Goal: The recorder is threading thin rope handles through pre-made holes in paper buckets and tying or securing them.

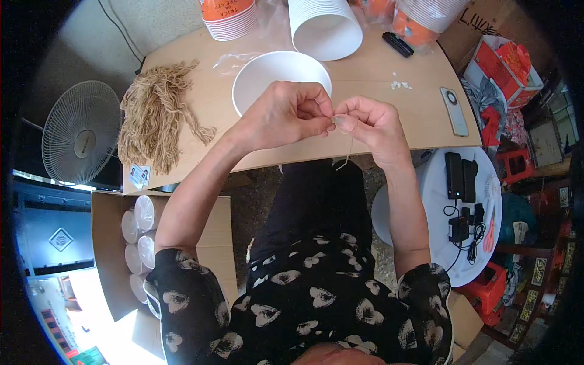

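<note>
My left hand (289, 115) and my right hand (372, 125) meet fingertip to fingertip over the front of the table. Both are closed in a pinch. A thin pale cord (351, 149) hangs below the right fingers, its end bent above my lap; the stretch inside the fingertips is hidden. Just behind my hands is a white tub (267, 70), its inside facing up. To the left lies a loose heap of tan twine strands (158, 112), with some trailing toward my left forearm.
Nested white tubs (325, 36) and orange tubs (230, 21) line the back. A phone (454, 111), a black object (398, 44) and white scraps (400, 85) lie right. A round white table (435, 194) bears chargers and scissors. A carton (210, 243) and fan (82, 134) stand left.
</note>
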Demonstrator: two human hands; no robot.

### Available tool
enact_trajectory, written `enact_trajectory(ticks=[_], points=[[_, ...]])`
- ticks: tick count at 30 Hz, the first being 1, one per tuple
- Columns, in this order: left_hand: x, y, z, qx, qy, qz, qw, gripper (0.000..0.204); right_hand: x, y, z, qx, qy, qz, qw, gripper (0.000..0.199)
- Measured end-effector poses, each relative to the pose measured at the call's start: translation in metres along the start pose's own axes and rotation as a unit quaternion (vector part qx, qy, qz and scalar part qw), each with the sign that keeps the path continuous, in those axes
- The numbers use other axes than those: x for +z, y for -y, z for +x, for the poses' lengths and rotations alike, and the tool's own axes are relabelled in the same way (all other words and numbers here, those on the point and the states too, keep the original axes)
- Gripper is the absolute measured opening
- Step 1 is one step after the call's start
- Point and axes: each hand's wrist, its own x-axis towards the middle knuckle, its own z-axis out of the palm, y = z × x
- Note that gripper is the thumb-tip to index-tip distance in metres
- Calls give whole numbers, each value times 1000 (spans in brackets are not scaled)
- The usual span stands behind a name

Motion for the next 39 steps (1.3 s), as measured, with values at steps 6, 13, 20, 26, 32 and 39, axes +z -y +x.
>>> enact_trajectory(ticks=[6, 13, 20, 26, 32, 39], points=[[-2, 2, 3, 12, 11, 5, 1000, 8, 3, 3, 1, -10, 1, -20, 1000, 12], [-6, 1, 1, -26, 32, -21, 999, 16, 0, -2, 1, 31, -56, 50, 997, 14], [-3, -2, 0, -10, 38, -2, 999, 22, 2, -5, 0, 9, -66, 116, 991, 12], [-5, 1, -1, -21, 62, -47, 997, 23, 6, -10, 1, 4, -85, 196, 977, 13], [-5, 0, 0, -9, 27, -21, 999, 16, 2, 4, -2, -2, -120, 129, 984, 14], [-2, -2, -6, 79, 8, 149, 986, 8, -13, 28, -23, 7, -40, -141, 989, 10]])
